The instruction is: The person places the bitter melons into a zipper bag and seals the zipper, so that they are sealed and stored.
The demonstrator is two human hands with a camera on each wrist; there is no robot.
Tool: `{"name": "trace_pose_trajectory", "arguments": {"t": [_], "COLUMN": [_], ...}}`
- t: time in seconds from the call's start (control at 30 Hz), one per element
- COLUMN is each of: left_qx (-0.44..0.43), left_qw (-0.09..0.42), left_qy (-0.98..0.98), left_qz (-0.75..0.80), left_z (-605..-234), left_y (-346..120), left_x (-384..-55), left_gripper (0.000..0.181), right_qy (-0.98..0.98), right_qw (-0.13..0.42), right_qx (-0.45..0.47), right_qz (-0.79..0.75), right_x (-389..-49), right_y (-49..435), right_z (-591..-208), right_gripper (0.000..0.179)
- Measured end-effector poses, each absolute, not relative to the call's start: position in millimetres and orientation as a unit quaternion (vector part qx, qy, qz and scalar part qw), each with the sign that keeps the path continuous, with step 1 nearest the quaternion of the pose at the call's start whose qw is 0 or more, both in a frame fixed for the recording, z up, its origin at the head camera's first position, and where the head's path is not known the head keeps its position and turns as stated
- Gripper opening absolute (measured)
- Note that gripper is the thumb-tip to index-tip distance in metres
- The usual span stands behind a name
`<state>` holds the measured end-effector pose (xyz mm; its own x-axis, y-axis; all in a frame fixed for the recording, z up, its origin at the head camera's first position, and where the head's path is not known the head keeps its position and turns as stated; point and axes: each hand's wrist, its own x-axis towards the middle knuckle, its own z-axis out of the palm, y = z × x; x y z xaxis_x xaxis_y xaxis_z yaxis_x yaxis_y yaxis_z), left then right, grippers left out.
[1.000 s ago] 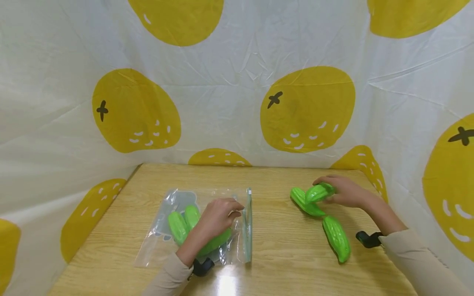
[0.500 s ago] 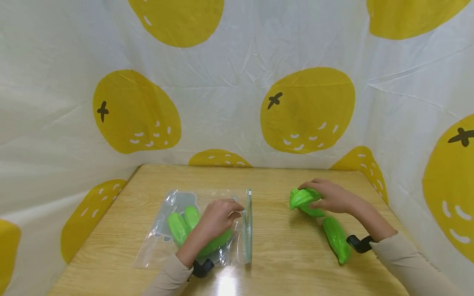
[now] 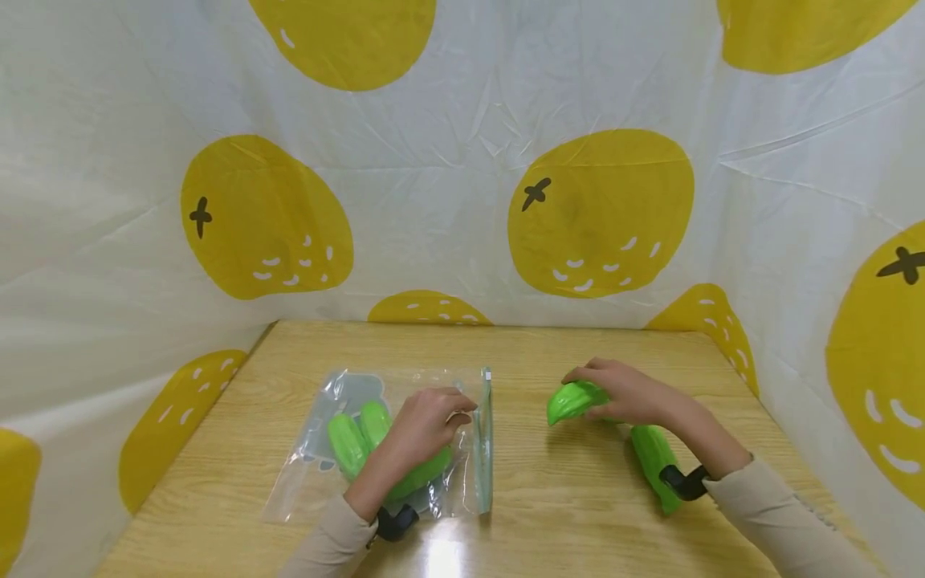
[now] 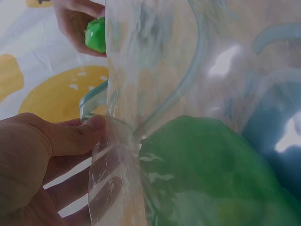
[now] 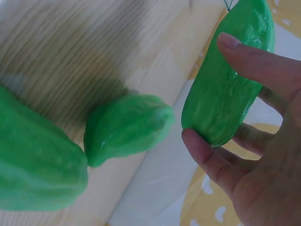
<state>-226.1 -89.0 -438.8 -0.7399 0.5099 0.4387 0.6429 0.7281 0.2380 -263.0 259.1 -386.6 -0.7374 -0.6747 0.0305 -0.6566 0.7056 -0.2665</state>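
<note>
1 green gourd (image 3: 574, 400): gripped, right hand (image 3: 630, 393) | clear bag (image 3: 482, 453): edge pinched, left hand (image 3: 426, 421) | 2 other gourds (image 3: 654, 459): on table (image 3: 552, 514)

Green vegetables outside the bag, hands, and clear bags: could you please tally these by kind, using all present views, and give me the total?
Clear bag: 1
Hands: 2, left hand and right hand
Green vegetables outside the bag: 3
Total: 6
</note>
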Motion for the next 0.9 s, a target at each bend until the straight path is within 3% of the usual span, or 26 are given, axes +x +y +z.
{"name": "trace_pose_trajectory", "arguments": {"t": [0.9], "left_qx": [-0.310], "left_qw": [0.171], "left_qy": [-0.916], "left_qz": [-0.189], "left_z": [-438], "left_y": [-90], "left_x": [-227], "left_gripper": [0.015], "right_qy": [0.912], "right_qw": [0.054], "right_qx": [-0.391], "right_qz": [-0.113], "right_x": [-260], "right_y": [236], "right_z": [-405], "right_gripper": [0.052]}}
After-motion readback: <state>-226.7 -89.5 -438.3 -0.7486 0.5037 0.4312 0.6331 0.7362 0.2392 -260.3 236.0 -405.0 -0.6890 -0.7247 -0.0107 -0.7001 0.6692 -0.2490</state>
